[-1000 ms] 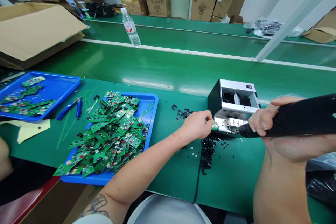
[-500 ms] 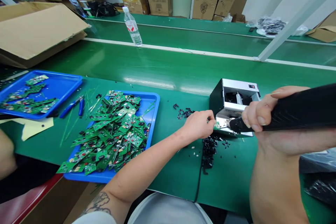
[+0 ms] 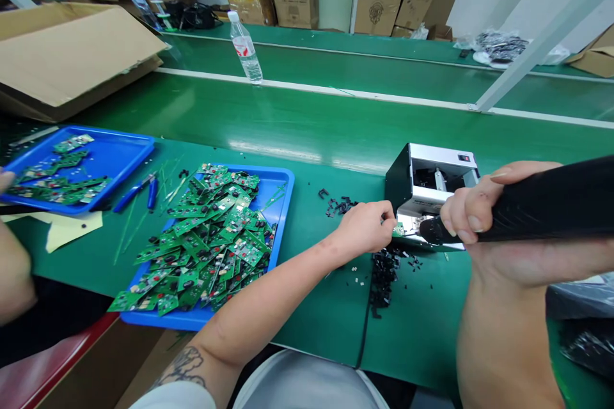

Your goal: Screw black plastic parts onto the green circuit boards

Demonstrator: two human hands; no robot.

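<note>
My right hand is wrapped round a black electric screwdriver, its tip pointing left. That tip is at the front of a black and silver screw feeder. My left hand pinches a small green circuit board just left of the tip; my fingers hide most of the board. Small black plastic parts lie in a heap below my left hand, and more black clips are scattered behind it. To the left, a blue tray is piled with green circuit boards.
A second blue tray holds several boards, with a co-worker's hand at its left edge. Blue-handled cutters lie between the trays. A water bottle stands behind, near a large open carton. A white post rises at right.
The view has shifted slightly. The co-worker's hand has come into sight at the left tray. My two hands, the board and the screwdriver hold nearly the same place.
</note>
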